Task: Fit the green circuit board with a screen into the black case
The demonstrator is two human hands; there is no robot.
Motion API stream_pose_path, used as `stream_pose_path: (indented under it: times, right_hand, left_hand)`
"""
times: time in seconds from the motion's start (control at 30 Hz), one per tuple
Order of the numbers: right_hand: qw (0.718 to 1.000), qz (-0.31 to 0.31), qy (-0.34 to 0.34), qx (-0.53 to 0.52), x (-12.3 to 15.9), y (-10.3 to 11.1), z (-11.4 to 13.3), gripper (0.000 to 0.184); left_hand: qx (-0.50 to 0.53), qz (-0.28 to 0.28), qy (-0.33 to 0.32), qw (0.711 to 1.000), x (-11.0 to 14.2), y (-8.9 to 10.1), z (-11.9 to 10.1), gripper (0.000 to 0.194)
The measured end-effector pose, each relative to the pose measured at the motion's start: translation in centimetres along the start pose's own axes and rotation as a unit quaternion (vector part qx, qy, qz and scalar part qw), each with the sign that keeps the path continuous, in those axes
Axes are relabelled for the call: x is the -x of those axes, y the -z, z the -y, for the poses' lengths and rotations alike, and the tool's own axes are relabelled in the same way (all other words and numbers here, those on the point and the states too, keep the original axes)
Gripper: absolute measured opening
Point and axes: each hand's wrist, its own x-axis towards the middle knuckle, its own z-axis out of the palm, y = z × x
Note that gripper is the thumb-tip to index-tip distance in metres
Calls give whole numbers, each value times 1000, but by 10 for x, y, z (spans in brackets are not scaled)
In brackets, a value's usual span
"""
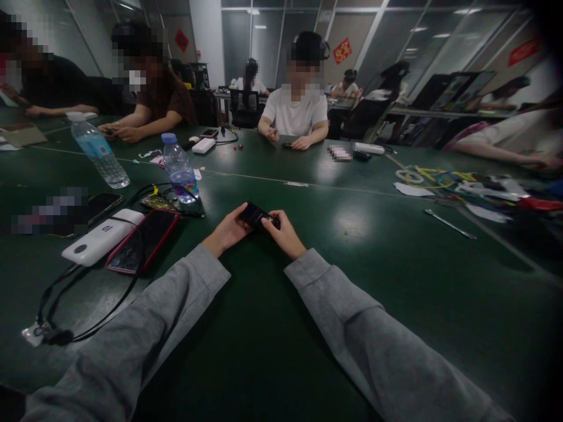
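Note:
Between my two hands is a small black handheld device (255, 215) with faint light markings on its face; its exact kind is too small to make out. My left hand (231, 230) grips its left end, fingers wrapped around the edge. At the other end, my right hand (285, 232) holds it too, with the thumb lying over the face. Both forearms, in grey sleeves, reach forward across the dark green table (352, 275). To the left of my left hand lie a phone with a red case (144, 241) and a white power bank (103, 237).
Two plastic bottles, one with a blue cap (179, 170) and one tilted in view (100, 151), stand at left. A black cable (132, 287) loops near my left sleeve. At right lie a wrench (449, 224) and tangled cables (466, 181). People sit across the table.

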Motion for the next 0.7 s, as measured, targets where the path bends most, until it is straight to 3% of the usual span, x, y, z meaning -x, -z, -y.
stream_pose_path:
  times: [0.17, 0.33, 0.53, 0.7]
  right_hand:
    - [998, -22, 47, 20, 0, -2, -1, 43]
    - [988, -30, 130, 77, 2, -3, 2, 60]
    - [966, -48, 192, 165, 6, -2, 8, 43]
    - [962, -140, 197, 129, 9, 3, 18, 44]
  left_hand:
    - [11, 9, 3, 1000, 1, 0, -1, 18]
    - [5, -5, 18, 1000, 5, -3, -3, 32]
    - [30, -7, 17, 999, 4, -3, -3, 39]
    - [30, 18, 30, 999, 3, 3, -4, 38]
